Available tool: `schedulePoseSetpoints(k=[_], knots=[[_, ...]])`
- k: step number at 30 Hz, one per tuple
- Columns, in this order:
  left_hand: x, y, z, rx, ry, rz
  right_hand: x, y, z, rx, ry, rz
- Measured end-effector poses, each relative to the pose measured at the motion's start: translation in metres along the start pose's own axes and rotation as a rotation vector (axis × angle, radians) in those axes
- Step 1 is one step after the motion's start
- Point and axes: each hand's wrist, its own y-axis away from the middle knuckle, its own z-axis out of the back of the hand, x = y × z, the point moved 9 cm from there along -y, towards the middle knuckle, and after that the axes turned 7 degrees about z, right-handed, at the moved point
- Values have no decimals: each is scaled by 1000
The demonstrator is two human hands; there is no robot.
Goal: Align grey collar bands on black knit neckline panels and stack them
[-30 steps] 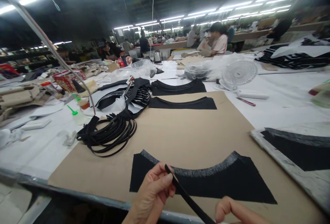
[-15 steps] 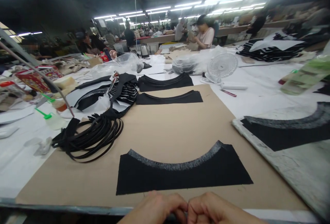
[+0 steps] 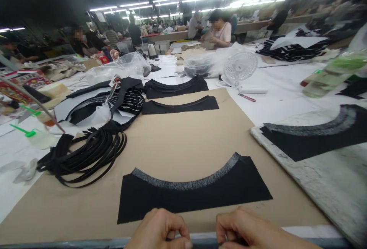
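Observation:
My left hand (image 3: 162, 230) and my right hand (image 3: 249, 230) are at the table's near edge, both with fingers curled closed. What they pinch is hidden below the frame edge. Just beyond them lies a black curved fabric piece (image 3: 192, 193) with a grey edge along its inner curve, flat on a brown cardboard sheet (image 3: 183, 138). A bundle of black strips (image 3: 86, 153) lies to the left on the cardboard.
Two more black curved pieces (image 3: 179, 105) lie at the cardboard's far end. A white board (image 3: 315, 165) with another curved piece is at right. A small white fan (image 3: 240, 67), glue bottles (image 3: 37, 136), striped fabric (image 3: 114, 102) and plastic bags sit further back. Other people work at far tables.
One second ago my hands held a black strip up over the fabric piece. They have dropped to the table edge, met, then moved slightly apart; the view shifted right.

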Motion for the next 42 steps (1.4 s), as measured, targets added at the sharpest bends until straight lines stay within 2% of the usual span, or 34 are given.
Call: schedulePoseSetpoints(k=[4, 7, 15, 19, 25, 31, 42], knots=[[-14, -2, 21, -159, -132, -4, -9, -4, 17, -59, 54, -71], [-27, -3, 33, -248, -194, -42, -15, -10, 26, -114, 88, -63], [-31, -13, 33, -219, -244, -19, -18, -16, 29, -118, 164, -81], [-27, -16, 33, -251, -307, -6, -10, -19, 27, -92, 184, -108], [-22, -14, 30, -242, -411, 27, 1, -26, 16, -55, 223, -58], [-27, -18, 40, -290, -357, 8, -1, -35, 20, -142, 317, -37], [-28, -48, 50, -344, -441, 63, 1, -62, 33, -240, 522, -32]])
